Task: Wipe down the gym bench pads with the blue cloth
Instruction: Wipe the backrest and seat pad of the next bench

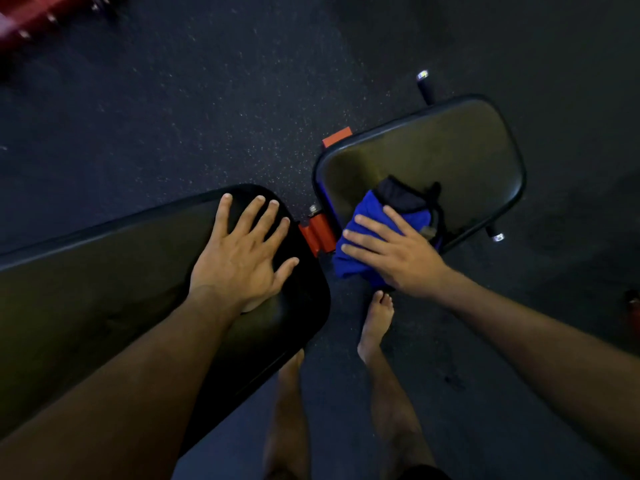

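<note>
Seen from above, the person stands barefoot beside a gym bench made of two black pads with a gap between them. The left hand (242, 254) lies flat on the long back pad (104, 289), near its rounded end, with the fingers straight and spread and the palm pressed to the vinyl; it holds nothing. The right hand (391, 251) rests on the blue cloth (363, 237), its fingers stretched out over the bunched fabric and pressing it down rather than curling round it. The cloth sits at the near edge of the smaller seat pad (450, 150), with part of it hanging over that edge toward the gap. A dark band of fabric with a black cord shows at the far end of the cloth, lying on the seat pad. The two hands are well apart, one on each pad. Between the pads an orange-red bracket (317, 233) of the frame is visible, and another orange piece (336, 136) pokes out behind the seat pad. Two short black bars with bright end caps stick out from under the seat pad. The right foot (375, 323) stands on the dark speckled floor (173, 116) just below the cloth. A blurred red object lies in the upper left corner.
</note>
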`<state>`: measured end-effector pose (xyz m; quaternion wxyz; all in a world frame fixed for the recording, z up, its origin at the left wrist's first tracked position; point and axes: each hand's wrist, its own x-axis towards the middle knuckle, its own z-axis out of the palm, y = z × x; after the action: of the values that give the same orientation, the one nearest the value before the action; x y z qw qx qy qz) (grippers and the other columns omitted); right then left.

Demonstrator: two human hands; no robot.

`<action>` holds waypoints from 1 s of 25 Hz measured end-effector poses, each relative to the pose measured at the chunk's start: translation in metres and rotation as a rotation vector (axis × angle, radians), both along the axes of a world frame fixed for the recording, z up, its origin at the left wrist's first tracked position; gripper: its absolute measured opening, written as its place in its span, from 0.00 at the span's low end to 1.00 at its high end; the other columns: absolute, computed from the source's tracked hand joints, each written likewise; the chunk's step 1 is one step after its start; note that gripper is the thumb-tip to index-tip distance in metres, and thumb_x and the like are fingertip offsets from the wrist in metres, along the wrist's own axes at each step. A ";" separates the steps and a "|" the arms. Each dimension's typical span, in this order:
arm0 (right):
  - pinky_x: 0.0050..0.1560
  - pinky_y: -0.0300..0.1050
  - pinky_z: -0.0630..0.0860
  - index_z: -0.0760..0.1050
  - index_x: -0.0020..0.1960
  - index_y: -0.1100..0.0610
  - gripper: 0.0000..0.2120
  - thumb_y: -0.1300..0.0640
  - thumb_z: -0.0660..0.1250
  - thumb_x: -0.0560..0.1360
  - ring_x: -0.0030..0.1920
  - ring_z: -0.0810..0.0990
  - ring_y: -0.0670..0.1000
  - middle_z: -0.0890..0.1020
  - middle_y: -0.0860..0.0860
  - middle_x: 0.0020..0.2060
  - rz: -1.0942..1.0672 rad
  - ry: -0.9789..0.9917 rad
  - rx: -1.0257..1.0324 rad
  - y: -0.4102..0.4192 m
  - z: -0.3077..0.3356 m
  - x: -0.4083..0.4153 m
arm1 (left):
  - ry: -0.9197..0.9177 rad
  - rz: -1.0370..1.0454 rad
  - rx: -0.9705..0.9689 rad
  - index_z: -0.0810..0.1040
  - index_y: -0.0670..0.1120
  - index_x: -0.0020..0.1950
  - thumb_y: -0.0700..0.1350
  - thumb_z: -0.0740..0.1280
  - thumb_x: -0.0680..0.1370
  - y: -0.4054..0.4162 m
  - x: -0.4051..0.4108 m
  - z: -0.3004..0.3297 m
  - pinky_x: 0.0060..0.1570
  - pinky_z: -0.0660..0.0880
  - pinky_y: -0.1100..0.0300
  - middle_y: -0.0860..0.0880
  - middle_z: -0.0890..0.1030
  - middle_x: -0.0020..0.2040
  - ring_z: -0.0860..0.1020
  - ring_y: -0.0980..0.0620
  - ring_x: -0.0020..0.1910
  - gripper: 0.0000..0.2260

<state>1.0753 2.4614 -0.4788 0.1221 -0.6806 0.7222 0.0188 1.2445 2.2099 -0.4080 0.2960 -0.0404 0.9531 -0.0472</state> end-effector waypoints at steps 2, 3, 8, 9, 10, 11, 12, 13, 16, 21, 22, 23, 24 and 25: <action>0.75 0.65 0.55 0.71 0.73 0.51 0.25 0.58 0.60 0.76 0.77 0.63 0.58 0.71 0.50 0.74 -0.107 0.059 -0.045 -0.044 -0.006 -0.024 | 0.002 -0.002 0.001 0.55 0.52 0.83 0.67 0.36 0.81 -0.003 0.000 -0.001 0.77 0.40 0.32 0.46 0.53 0.84 0.48 0.44 0.83 0.36; 0.75 0.65 0.56 0.71 0.73 0.51 0.25 0.58 0.60 0.76 0.76 0.64 0.58 0.72 0.50 0.73 -0.177 0.058 -0.066 -0.070 -0.010 -0.032 | 0.012 -0.005 -0.001 0.56 0.52 0.83 0.67 0.37 0.81 -0.002 -0.001 -0.001 0.77 0.40 0.32 0.46 0.53 0.84 0.48 0.44 0.83 0.36; 0.70 0.62 0.67 0.75 0.70 0.54 0.24 0.64 0.56 0.76 0.67 0.75 0.60 0.76 0.53 0.69 -0.334 -0.171 -0.207 -0.128 0.005 -0.031 | 0.049 0.006 -0.027 0.62 0.52 0.82 0.67 0.41 0.81 0.003 -0.003 0.001 0.78 0.43 0.33 0.46 0.58 0.83 0.53 0.45 0.83 0.34; 0.70 0.61 0.68 0.75 0.70 0.55 0.24 0.65 0.58 0.75 0.67 0.75 0.60 0.76 0.54 0.70 -0.392 -0.221 -0.258 -0.115 0.016 -0.022 | 0.056 0.008 -0.027 0.63 0.51 0.81 0.67 0.42 0.81 0.003 -0.002 0.002 0.78 0.43 0.34 0.46 0.60 0.82 0.54 0.45 0.83 0.34; 0.70 0.59 0.69 0.75 0.70 0.56 0.25 0.67 0.60 0.75 0.67 0.75 0.60 0.75 0.54 0.70 -0.457 -0.262 -0.303 -0.095 0.029 -0.010 | 0.059 0.007 -0.026 0.63 0.51 0.81 0.67 0.42 0.81 0.002 -0.002 0.002 0.78 0.44 0.34 0.46 0.60 0.82 0.54 0.45 0.82 0.34; 0.71 0.59 0.68 0.75 0.70 0.56 0.26 0.69 0.61 0.74 0.68 0.75 0.60 0.75 0.55 0.70 -0.520 -0.284 -0.356 -0.071 0.043 0.003 | 0.058 0.002 -0.026 0.63 0.52 0.81 0.67 0.42 0.81 0.002 0.000 0.001 0.78 0.43 0.34 0.46 0.60 0.82 0.54 0.46 0.82 0.34; 0.72 0.59 0.67 0.74 0.71 0.57 0.26 0.70 0.61 0.74 0.69 0.74 0.59 0.74 0.56 0.70 -0.577 -0.292 -0.407 -0.044 0.053 0.015 | 0.053 -0.004 -0.029 0.62 0.52 0.82 0.67 0.41 0.81 0.001 0.000 0.000 0.78 0.43 0.34 0.46 0.59 0.82 0.53 0.46 0.83 0.34; 0.72 0.59 0.66 0.74 0.71 0.58 0.26 0.71 0.60 0.74 0.70 0.73 0.59 0.74 0.57 0.71 -0.630 -0.295 -0.438 -0.016 0.061 0.024 | 0.046 -0.001 -0.031 0.61 0.53 0.82 0.68 0.41 0.81 0.001 0.000 -0.001 0.78 0.42 0.34 0.47 0.59 0.83 0.53 0.46 0.83 0.34; 0.71 0.64 0.66 0.74 0.70 0.60 0.22 0.70 0.59 0.78 0.71 0.72 0.60 0.74 0.59 0.70 -0.855 -0.292 -0.518 0.049 0.055 0.029 | 0.014 0.018 -0.051 0.61 0.53 0.82 0.68 0.41 0.82 0.001 -0.001 -0.003 0.78 0.42 0.35 0.47 0.59 0.82 0.53 0.47 0.82 0.34; 0.73 0.69 0.59 0.70 0.72 0.50 0.25 0.60 0.65 0.76 0.73 0.68 0.60 0.73 0.56 0.71 -0.993 -0.093 -0.364 0.045 0.005 0.026 | 0.169 0.209 0.066 0.66 0.51 0.80 0.68 0.42 0.82 0.021 -0.035 0.000 0.78 0.48 0.40 0.48 0.65 0.81 0.59 0.48 0.81 0.34; 0.74 0.70 0.55 0.69 0.73 0.49 0.26 0.57 0.67 0.75 0.75 0.65 0.60 0.71 0.55 0.72 -0.976 -0.055 -0.303 0.036 -0.001 0.030 | 0.267 0.279 0.131 0.64 0.49 0.81 0.66 0.44 0.82 0.033 -0.060 -0.008 0.79 0.49 0.42 0.47 0.64 0.81 0.59 0.48 0.81 0.34; 0.75 0.69 0.51 0.69 0.74 0.48 0.27 0.54 0.68 0.75 0.76 0.63 0.59 0.69 0.54 0.74 -0.976 -0.038 -0.263 0.032 -0.005 0.033 | 0.354 0.331 0.190 0.61 0.48 0.82 0.65 0.45 0.83 0.048 -0.089 -0.022 0.79 0.49 0.43 0.47 0.60 0.82 0.56 0.48 0.82 0.33; 0.76 0.69 0.49 0.69 0.74 0.49 0.29 0.53 0.68 0.74 0.77 0.61 0.59 0.68 0.54 0.75 -1.002 -0.043 -0.246 0.032 -0.006 0.034 | 0.389 0.373 0.240 0.56 0.48 0.83 0.64 0.45 0.83 0.066 -0.118 -0.037 0.80 0.47 0.43 0.48 0.55 0.84 0.52 0.49 0.83 0.33; 0.76 0.68 0.48 0.68 0.74 0.49 0.30 0.54 0.69 0.73 0.78 0.60 0.58 0.67 0.54 0.75 -1.029 -0.052 -0.248 0.034 -0.008 0.030 | 0.393 0.407 0.275 0.52 0.47 0.84 0.64 0.44 0.83 0.083 -0.142 -0.053 0.80 0.45 0.42 0.48 0.51 0.84 0.48 0.49 0.83 0.34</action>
<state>1.1055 2.4958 -0.4865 0.0518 -0.2475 0.9564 -0.1462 1.1020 2.2928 -0.4614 0.1124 -0.1984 0.9618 0.1512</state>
